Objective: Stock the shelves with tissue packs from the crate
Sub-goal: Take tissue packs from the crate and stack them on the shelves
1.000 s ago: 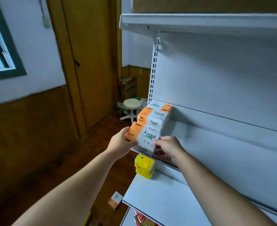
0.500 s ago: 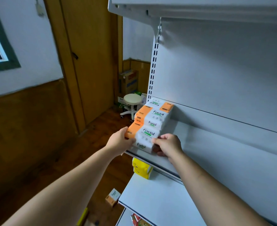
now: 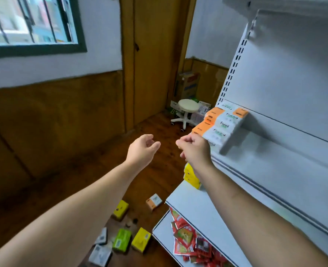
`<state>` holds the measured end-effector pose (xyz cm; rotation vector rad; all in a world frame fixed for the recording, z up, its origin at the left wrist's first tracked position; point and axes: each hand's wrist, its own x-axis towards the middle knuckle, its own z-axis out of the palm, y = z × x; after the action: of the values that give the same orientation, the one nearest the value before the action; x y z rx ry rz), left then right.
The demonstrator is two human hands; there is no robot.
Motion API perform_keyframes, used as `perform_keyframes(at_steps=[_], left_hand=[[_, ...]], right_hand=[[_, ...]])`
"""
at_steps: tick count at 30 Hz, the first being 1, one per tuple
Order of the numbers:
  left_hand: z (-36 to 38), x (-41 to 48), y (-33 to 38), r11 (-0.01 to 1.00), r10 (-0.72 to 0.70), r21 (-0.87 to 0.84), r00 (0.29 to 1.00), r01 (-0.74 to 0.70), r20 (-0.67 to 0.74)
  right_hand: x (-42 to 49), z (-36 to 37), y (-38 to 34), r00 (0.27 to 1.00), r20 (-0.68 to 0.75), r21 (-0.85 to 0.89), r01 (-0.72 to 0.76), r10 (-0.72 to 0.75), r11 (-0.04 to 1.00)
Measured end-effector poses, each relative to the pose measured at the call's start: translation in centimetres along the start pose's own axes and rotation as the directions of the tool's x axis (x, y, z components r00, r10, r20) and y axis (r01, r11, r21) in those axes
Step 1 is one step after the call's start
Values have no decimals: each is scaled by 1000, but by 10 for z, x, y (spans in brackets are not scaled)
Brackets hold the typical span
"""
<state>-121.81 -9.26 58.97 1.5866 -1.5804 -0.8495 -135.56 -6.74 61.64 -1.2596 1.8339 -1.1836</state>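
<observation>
A row of orange-and-white "Facial" tissue packs (image 3: 222,124) lies on the left end of the white middle shelf (image 3: 255,151). My right hand (image 3: 195,150) hovers just in front of the nearest pack, with curled fingers that hold nothing. Off to its left, my left hand (image 3: 143,149) hangs in the air over the floor, empty, its fingers loosely bent. One yellow pack (image 3: 191,176) stands on the lower shelf (image 3: 194,211), partly hidden by my right wrist. No crate is in view.
Loose packs lie on the wooden floor: yellow (image 3: 120,209), orange-white (image 3: 154,202), green (image 3: 121,240), another yellow (image 3: 141,239). Red sachets (image 3: 190,241) fill the bottom shelf. A white stool (image 3: 188,110) and a cardboard box (image 3: 187,85) stand by the door.
Both hands have let go of the front tissue pack and pulled back from the shelf; the pack stays in the row. The view has swung left and down.
</observation>
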Motion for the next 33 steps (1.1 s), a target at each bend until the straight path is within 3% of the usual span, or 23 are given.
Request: perform_keyframes(at_steps=[4,8,12,17,22,26,29,33], left_hand=[[-65,-56,-80,989,-147,-12,987,146,-71],[-127,-128,-181,935,-349,3,922,355,-167],[-176,-203,-276,814,-573,-44,787,579,-231],[-190,-274,-385,617,-783,-209,565,759,-260],[-142,-321,-491,390,-920,-437,331,811,-208],[-93,-338,-571,245,-969,-543,197,803,-147],[-64,-340,-626,200,-979,-575,137,793,-151],[-36,-335,-686,169,-985,-643,110,747,-130]], right_hand=[[-69,90,4,969,247,-35,-15,23,999],[-143,186,32,873,471,-117,-79,125,990],[-212,275,74,746,619,-223,-131,244,966],[-264,358,150,594,708,-392,-121,383,912],[-275,430,248,445,722,-551,-94,530,829],[-281,485,332,377,715,-624,-35,588,781],[-293,522,385,317,732,-637,4,603,771],[-314,565,438,258,763,-619,27,592,785]])
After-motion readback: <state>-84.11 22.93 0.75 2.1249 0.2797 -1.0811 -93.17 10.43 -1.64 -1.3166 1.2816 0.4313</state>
